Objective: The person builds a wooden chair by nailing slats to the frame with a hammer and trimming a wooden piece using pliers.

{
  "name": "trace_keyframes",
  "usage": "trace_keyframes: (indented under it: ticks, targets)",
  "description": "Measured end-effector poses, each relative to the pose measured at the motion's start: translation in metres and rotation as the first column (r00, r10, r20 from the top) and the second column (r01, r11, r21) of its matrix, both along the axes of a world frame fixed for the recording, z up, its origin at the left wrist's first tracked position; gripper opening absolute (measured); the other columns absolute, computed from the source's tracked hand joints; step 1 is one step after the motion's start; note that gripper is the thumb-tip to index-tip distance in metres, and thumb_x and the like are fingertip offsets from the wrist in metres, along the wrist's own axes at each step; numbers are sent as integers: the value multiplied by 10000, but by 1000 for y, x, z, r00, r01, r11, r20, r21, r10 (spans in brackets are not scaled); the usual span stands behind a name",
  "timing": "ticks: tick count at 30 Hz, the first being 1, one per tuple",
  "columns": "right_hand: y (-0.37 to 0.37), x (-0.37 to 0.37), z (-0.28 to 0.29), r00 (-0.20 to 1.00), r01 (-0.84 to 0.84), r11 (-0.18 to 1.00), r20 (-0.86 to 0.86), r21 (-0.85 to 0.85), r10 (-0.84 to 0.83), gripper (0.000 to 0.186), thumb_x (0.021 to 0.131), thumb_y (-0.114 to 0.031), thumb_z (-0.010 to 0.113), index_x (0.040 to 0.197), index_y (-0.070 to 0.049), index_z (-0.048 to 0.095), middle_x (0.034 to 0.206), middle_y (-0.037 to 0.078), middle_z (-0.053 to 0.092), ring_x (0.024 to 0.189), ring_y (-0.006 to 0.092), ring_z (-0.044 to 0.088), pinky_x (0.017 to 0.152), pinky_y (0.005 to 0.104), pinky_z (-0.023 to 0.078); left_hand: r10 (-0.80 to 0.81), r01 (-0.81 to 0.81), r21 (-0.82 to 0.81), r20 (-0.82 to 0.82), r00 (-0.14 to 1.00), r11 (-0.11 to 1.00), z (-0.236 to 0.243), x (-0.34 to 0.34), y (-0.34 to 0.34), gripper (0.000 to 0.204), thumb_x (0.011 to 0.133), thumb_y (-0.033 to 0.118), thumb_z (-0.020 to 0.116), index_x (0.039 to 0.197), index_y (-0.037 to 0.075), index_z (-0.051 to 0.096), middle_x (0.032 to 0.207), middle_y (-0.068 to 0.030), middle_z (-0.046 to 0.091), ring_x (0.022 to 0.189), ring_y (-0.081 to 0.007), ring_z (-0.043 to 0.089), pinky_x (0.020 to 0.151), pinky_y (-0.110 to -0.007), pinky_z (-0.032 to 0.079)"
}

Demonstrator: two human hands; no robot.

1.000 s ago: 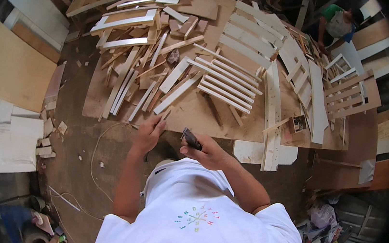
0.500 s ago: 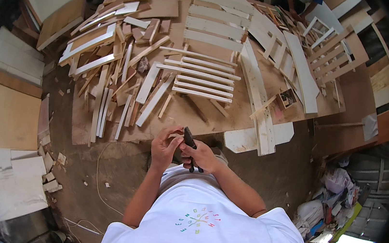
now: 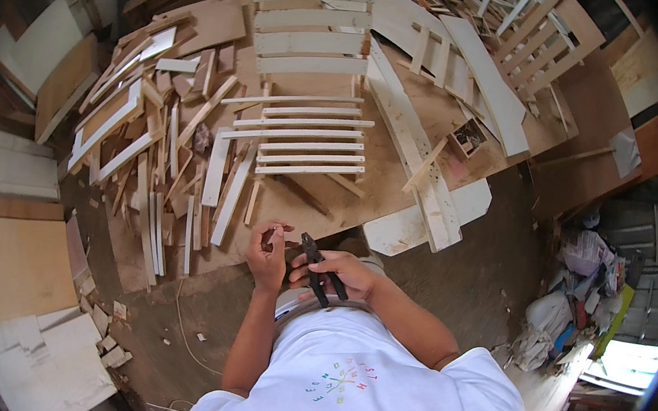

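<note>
While the right hand (image 3: 340, 271) grips a pair of dark pliers (image 3: 310, 249), its fingers wrapped about the handles, the left hand (image 3: 265, 259) is raised just beside it, fingers curled and the thumb up near the index fingertip; whether it pinches anything small, I cannot tell. The pliers are in front of the waist of the white shirt (image 3: 361, 378), just short of the near edge of the bench (image 3: 384, 188), with the nose pointing up toward it and the two handles spread apart below. The hands are close together, the nose of the pliers lying between them. On the bench, beyond the hands, lies a slatted frame (image 3: 302, 134) of pale strips, and behind that a second frame (image 3: 312, 42) with broader slats. To the left spreads a heap of offcuts (image 3: 158, 222), white and bare wood mixed, many strips crossing each other. To the right a long beam (image 3: 412, 146) slants toward the near edge, its end over a white board (image 3: 471, 202) that juts out past the bench. A small box (image 3: 476, 148) of dark bits sits right of the beam, and a thin stick (image 3: 426, 166) runs from beside it onto the beam.
</note>
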State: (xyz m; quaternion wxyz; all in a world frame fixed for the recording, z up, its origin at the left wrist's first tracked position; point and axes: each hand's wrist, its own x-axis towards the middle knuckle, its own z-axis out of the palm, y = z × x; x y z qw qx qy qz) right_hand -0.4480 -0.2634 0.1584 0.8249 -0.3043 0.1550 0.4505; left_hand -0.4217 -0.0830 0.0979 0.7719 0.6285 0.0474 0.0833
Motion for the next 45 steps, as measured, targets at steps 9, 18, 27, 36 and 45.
trace_keyframes:
  ticks: [9,18,27,36,45]
  targets:
    - [-123,67,-194,884,400,-185,324,-898,336,548,900,-154,703,1385,21,518,1213,241,641,1158,451,627,987,556,512,11,16,145,-184,983,989,-51,41,-23,97,1013,-8,668,1107,-19,650,987,-121,741,878,-182,743,746,-339,649]
    - [-90,92,-160,598,672,15,555,-740,578,505,889,-107,703,1369,-51,555,1316,190,551,1270,387,537,1022,529,487,168,-88,230,-356,919,969,-54,39,-21,128,1004,18,704,1129,9,677,1029,-94,755,937,-162,742,797,-293,619]
    - [29,131,-188,282,670,39,303,-741,910,430,949,-187,600,1352,-41,578,1216,232,556,1094,410,616,841,502,580,55,-6,173,-280,958,985,-44,80,13,127,1003,37,716,1126,31,683,1029,-70,765,914,-130,729,780,-272,587]
    - [-11,79,-124,654,445,314,544,-839,526,294,959,-240,705,1170,-37,727,911,178,684,725,380,668,685,437,535,-9,44,197,-178,984,979,-61,129,47,118,1014,60,713,1115,9,682,996,-61,754,880,-108,702,800,-256,568]
    - [-99,182,-64,834,552,-52,550,-832,43,312,879,-326,836,1006,-54,756,815,121,733,715,182,678,702,345,538,-168,63,512,161,972,857,-64,284,-49,79,964,66,753,1015,7,743,942,-104,770,851,-198,737,778,-334,579]
